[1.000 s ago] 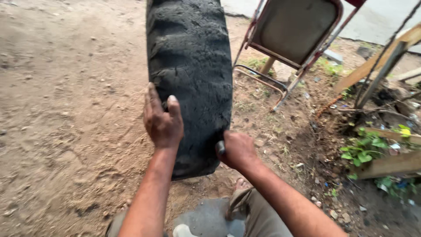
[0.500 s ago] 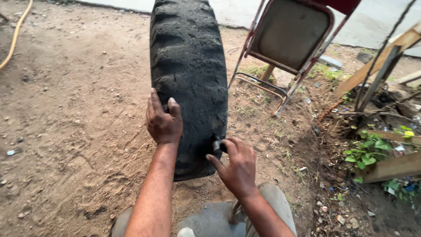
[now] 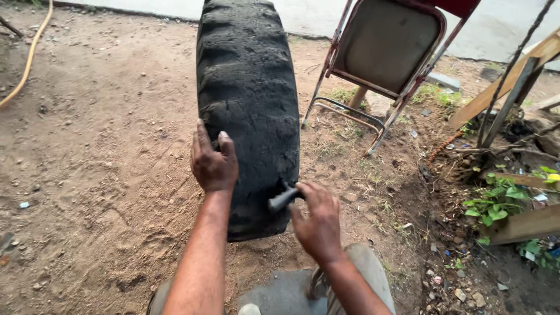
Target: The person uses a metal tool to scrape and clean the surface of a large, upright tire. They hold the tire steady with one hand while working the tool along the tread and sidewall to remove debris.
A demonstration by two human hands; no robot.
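**Tool handle swung up against the tyre**

Since half a second ago, your right hand [image 3: 318,224] has turned the dark tool handle [image 3: 283,199] so it now juts toward ten o'clock, its far end meeting the tread. Your fingers are closed around that handle.

Head view: the worn black tyre [image 3: 248,99] stands upright on the dirt ground [image 3: 99,151], running from centre to twelve o'clock. Your left hand [image 3: 213,163] lies flat on its tread, fingers spread, gripping nothing. At one o'clock a folding chair [image 3: 385,49] leans just beside the tyre. Green weeds [image 3: 496,204] grow at three o'clock, a yellow hose [image 3: 29,64] at ten.
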